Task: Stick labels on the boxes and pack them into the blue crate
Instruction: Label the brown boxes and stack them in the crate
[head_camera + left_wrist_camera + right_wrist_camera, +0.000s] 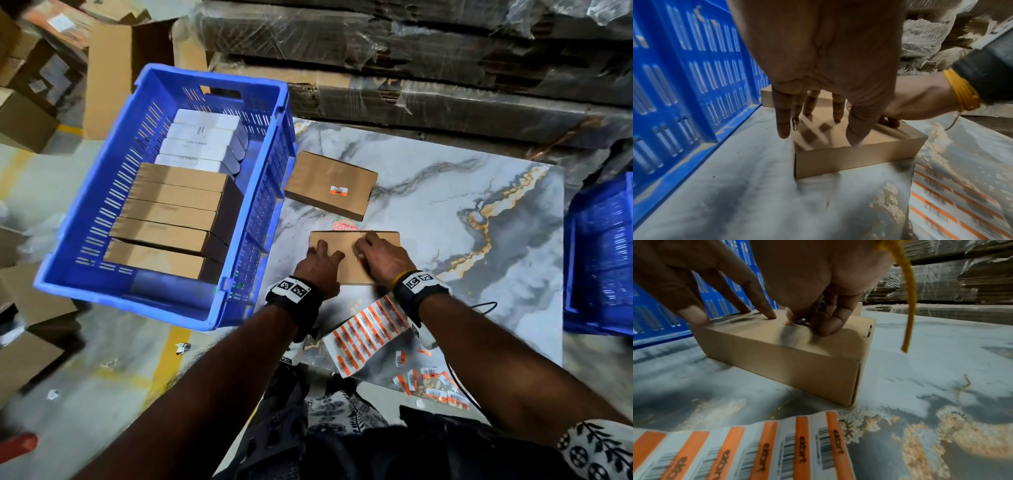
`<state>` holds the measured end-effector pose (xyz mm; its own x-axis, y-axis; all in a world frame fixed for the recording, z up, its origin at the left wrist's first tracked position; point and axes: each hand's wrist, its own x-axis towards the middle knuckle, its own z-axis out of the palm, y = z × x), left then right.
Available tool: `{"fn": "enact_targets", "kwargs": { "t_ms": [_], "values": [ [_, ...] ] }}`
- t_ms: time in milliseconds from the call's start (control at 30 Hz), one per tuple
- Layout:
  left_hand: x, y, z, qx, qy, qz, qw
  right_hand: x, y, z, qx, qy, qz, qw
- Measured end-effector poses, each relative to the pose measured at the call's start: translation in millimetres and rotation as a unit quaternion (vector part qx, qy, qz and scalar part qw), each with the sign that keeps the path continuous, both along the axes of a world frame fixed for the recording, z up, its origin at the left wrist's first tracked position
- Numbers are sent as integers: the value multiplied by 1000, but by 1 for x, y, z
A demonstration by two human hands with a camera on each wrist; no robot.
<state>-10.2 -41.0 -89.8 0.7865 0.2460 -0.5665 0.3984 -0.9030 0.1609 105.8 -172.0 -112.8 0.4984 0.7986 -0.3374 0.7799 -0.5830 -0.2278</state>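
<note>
The left hand (320, 265) lies with straight fingers spread on the near box (352, 270), steadying it; the right hand (382, 255) beside it pinches a small orange label (787, 322) against the box top. The label sheet (368, 334) lies just nearer than that box. Just beyond it sits a 2nd box (330, 185), already labelled. Left of both stands the crate (102, 274), holding 5 brown and 4 white boxes.
</note>
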Motion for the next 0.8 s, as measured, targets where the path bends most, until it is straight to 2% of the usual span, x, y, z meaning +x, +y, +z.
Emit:
{"fn": "enact_targets", "kwargs": {
  "t_ms": [167, 300, 367, 567, 800],
  "values": [
    [0, 0, -1, -1, -1, -1, 1000, -4, -12, 2, 55, 71, -143, 986],
    [-1, 1, -5, 0, -3, -7, 1000, -18, -52, 2, 164, 203, -278, 924],
    [0, 1, -7, 3, -2, -6, 1000, -26, -82, 3, 143, 237, -317, 907],
    [-1, -2, -14, 4, -24, 3, 1000, -46, -162, 16, -8, 237, -321, 917],
    [-13, -9, -15, 0, -45, 23, 999, -68, -196, -2, -81, 212, -334, 915]
  ]
}}
